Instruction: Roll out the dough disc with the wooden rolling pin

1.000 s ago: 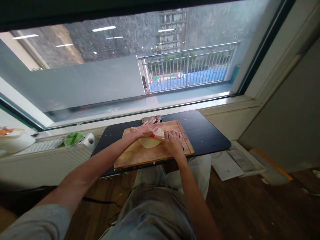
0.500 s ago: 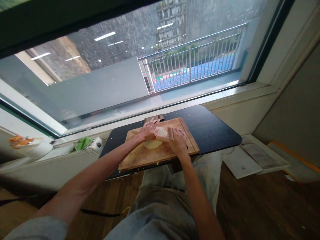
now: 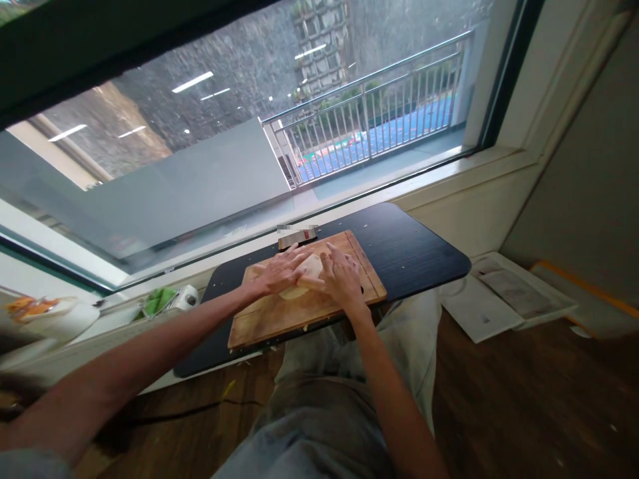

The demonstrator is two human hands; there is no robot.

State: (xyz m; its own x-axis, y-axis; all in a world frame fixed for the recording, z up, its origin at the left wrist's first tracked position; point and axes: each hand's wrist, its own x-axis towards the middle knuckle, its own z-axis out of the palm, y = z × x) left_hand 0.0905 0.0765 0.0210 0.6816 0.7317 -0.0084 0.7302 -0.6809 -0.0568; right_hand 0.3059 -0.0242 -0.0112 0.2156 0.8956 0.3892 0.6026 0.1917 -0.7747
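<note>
**Two bare hands at a rolling pin, seen from within the room**

The rolling pin (image 3: 311, 284) lies across pale dough (image 3: 312, 266) on a wooden board (image 3: 259, 326). The left hand (image 3: 282, 273) rests over one end, fingers outstretched; the right hand (image 3: 342, 275) covers the other. From here I cannot tell whether either grip closes around it. The board sits on a black table (image 3: 414, 256) beside the window (image 3: 200, 193).

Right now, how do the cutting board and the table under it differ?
The cutting board is brown wood, while the table is black. The cutting board is smaller; the table extends beyond it on both sides. The cutting board's corners look fairly square, the table's broadly rounded. Both have flat tops.
</note>
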